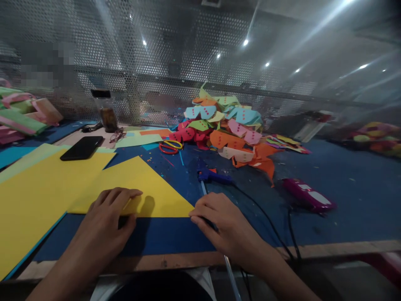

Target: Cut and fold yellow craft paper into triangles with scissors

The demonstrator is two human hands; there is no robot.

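Observation:
A folded sheet of yellow paper [163,196] lies on the blue tabletop, one corner pointing away from me and a straight edge facing me. My left hand [109,217] rests over its near left edge, fingers bent onto the paper and thumb held apart below. At the right corner, my right hand [222,219] pinches the paper between thumb and fingertips. Just beyond that hand lies a blue hot glue gun [216,176] with a clear glue stick [204,187] in its back end. Larger yellow sheets [34,192] are stacked at the left.
A black phone [83,148] lies on the sheets. Behind stand a lidded bottle [108,113] and scissors [171,146]. Colourful folded paper shapes [225,125] are heaped at the back. To the right are a purple device [308,195] and a black cable [260,209].

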